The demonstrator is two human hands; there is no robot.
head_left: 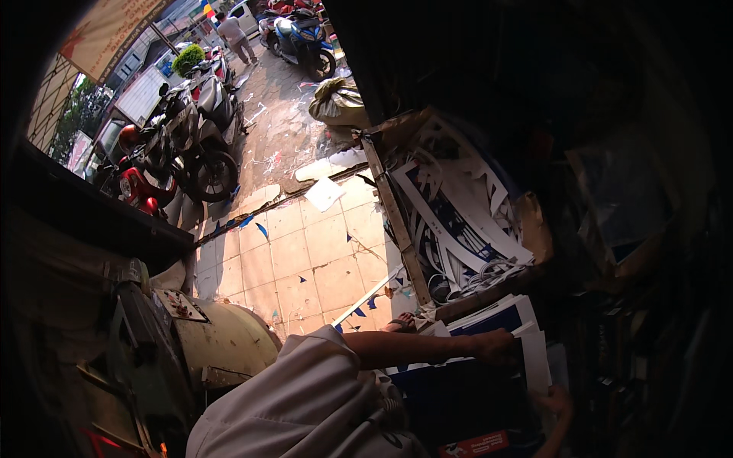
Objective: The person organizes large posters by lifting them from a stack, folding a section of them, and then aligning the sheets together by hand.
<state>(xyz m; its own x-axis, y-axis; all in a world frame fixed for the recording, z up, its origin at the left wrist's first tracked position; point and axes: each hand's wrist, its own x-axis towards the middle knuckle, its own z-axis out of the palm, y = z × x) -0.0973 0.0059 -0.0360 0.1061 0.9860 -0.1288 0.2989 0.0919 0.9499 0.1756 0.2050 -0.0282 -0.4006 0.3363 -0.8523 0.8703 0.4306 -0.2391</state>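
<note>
My left hand (496,346) reaches across from the left on a bare forearm below a light sleeve (298,397). Its fingers look curled at the edge of a stack of white and blue printed sheets (489,317); deep shade hides what they grip. Close by, my right hand (556,400) pinches the lower end of a narrow white stack of paper (536,362). Beneath both hands lies a dark blue surface (450,401) with a small red label (475,443) at its near edge.
Beyond the stack, a wooden-edged bin (401,229) holds paper offcuts (466,206). A cream rounded machine (225,336) stands at left. Blue scraps litter the tiled floor (286,267). Outside are parked motorbikes (210,145), a tied sack (338,103) and another person (233,37).
</note>
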